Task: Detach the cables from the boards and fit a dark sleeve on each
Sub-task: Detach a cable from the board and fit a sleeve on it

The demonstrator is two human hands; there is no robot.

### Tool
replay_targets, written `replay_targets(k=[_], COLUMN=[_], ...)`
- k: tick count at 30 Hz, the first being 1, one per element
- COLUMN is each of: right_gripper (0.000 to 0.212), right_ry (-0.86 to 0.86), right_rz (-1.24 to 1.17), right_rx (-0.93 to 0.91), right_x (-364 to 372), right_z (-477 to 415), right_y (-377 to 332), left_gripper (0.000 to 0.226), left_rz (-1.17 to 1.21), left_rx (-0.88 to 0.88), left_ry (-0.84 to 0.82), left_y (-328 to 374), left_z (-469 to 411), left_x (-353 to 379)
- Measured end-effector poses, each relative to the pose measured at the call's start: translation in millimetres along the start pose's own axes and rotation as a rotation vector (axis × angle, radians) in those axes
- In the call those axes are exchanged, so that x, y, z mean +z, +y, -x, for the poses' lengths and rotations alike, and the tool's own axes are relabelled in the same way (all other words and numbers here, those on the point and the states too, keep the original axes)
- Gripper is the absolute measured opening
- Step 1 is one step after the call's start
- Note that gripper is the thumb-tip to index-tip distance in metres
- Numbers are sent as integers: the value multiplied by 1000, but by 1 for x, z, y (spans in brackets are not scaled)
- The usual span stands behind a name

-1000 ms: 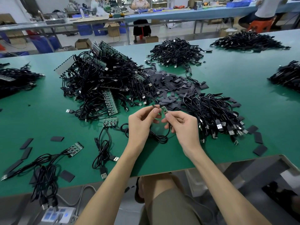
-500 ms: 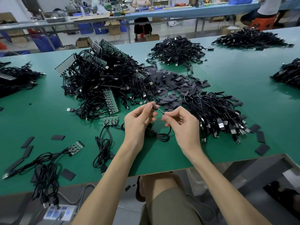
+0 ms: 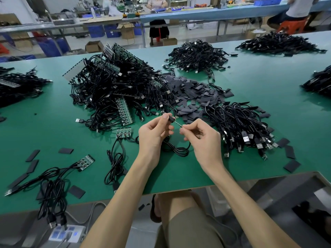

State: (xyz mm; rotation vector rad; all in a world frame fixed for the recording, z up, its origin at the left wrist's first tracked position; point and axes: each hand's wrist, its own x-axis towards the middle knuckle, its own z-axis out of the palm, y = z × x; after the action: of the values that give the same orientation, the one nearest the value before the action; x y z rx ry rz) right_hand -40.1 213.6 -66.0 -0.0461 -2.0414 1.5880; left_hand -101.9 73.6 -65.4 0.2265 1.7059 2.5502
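Note:
My left hand (image 3: 154,134) pinches a small dark sleeve (image 3: 171,119) between thumb and fingers. My right hand (image 3: 202,136) pinches the thin end of a black cable (image 3: 179,150), whose tip (image 3: 178,123) points at the sleeve's opening. The cable loops down onto the green table (image 3: 179,174) between my wrists. A big heap of black cables on green boards (image 3: 118,90) lies behind my left hand. Loose dark sleeves (image 3: 193,93) are piled behind my hands. Sleeved cables (image 3: 240,126) lie heaped to the right.
A small green board (image 3: 123,132) with cables lies left of my left hand, another board (image 3: 86,161) further left. Flat sleeves (image 3: 292,165) are scattered near the front edge on both sides. More cable heaps (image 3: 197,56) sit at the back. People work at far benches.
The small green board piece seen between my fingertips a second ago is gone from them. My left hand now holds a dark sleeve at the cable's tip. Both hands stayed in place.

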Motion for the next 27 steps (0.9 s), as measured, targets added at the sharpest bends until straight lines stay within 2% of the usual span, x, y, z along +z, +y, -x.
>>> replay_targets(k=[11, 18, 22, 27], right_gripper=[16, 18, 17, 13], right_ry=[-11, 1, 29, -27], right_rz=[189, 197, 163, -11], right_rx=[-95, -95, -75, -8], right_x=[3, 3, 1, 0], right_z=[2, 3, 2, 1], right_y=[1, 2, 1, -1], left_gripper=[30, 28, 26, 31], left_rz=[-26, -97, -63, 4], left_rx=[83, 133, 121, 108], left_ry=[2, -35, -24, -58], left_y=[-1, 2, 4, 10], left_z=[3, 6, 6, 7], left_x=[2, 3, 4, 5])
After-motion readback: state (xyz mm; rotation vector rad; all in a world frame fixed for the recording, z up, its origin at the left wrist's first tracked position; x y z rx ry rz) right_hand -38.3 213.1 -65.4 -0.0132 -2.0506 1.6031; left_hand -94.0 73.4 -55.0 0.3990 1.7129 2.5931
